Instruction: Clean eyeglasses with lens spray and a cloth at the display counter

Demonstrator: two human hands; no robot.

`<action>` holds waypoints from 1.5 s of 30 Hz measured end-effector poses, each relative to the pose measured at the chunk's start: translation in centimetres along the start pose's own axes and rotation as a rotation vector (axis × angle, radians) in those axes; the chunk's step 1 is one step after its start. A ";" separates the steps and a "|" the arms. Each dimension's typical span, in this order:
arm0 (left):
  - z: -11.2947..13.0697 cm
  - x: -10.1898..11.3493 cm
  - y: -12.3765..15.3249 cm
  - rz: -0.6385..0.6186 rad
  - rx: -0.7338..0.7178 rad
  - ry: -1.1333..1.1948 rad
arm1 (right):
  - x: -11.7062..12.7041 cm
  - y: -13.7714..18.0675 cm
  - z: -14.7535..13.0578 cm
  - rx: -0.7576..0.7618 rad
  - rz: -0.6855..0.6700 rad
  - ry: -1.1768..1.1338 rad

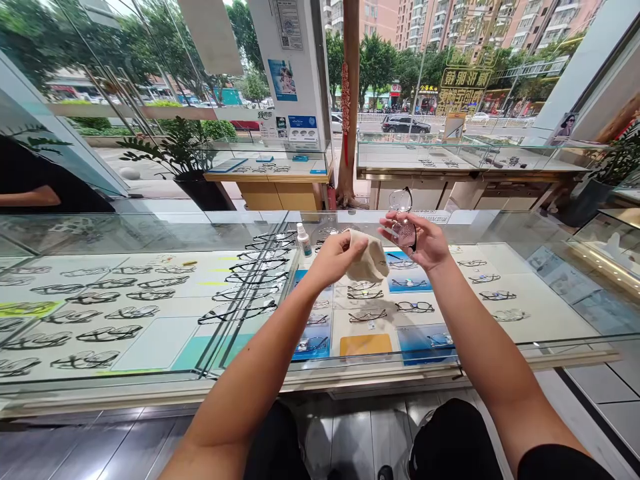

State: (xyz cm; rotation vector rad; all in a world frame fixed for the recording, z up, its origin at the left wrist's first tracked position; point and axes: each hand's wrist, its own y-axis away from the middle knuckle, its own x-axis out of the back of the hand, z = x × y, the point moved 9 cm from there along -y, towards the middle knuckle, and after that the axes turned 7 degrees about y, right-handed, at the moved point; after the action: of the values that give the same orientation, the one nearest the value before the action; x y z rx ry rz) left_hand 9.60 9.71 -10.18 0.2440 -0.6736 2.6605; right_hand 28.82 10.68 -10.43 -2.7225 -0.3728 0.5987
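Pinched in my left hand (pixel 334 257) is a beige cleaning cloth (pixel 367 260), which hangs down over the glass counter. My right hand (pixel 425 241) grips a pair of eyeglasses (pixel 401 200), held upright on end with one lens above the fingers and the other in front of the palm. Small droplets or spots show on the lower lens. Cloth and glasses are close together but apart. A small white spray bottle (pixel 303 240) stands on the counter just beyond my left hand.
Below my hands lies a glass display counter (pixel 545 343) with several rows of eyeglasses inside. A row of frames (pixel 257 273) sits left of the bottle. A person's arm (pixel 30 197) shows at far left. More display cases (pixel 280 190) stand by the window.
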 end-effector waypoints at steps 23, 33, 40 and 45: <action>3.7 0.4 0.9 0.105 -0.276 -0.150 | -1.5 0.2 0.3 -0.013 -0.127 0.101; -0.9 2.1 -0.5 0.225 -0.034 0.293 | -2.7 0.6 1.8 -0.070 -0.245 0.203; -1.9 2.5 -0.7 0.246 -0.003 0.370 | -3.6 0.6 1.7 -0.056 -0.249 0.240; -1.1 3.1 -0.6 0.274 -0.026 0.317 | -3.2 0.4 1.7 -0.058 -0.215 0.271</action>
State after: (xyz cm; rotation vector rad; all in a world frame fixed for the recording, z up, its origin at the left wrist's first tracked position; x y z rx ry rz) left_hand 6.95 11.72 -10.11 -0.2941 -0.6768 2.8522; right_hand 25.36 9.73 -10.89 -2.7202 -0.6089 0.1608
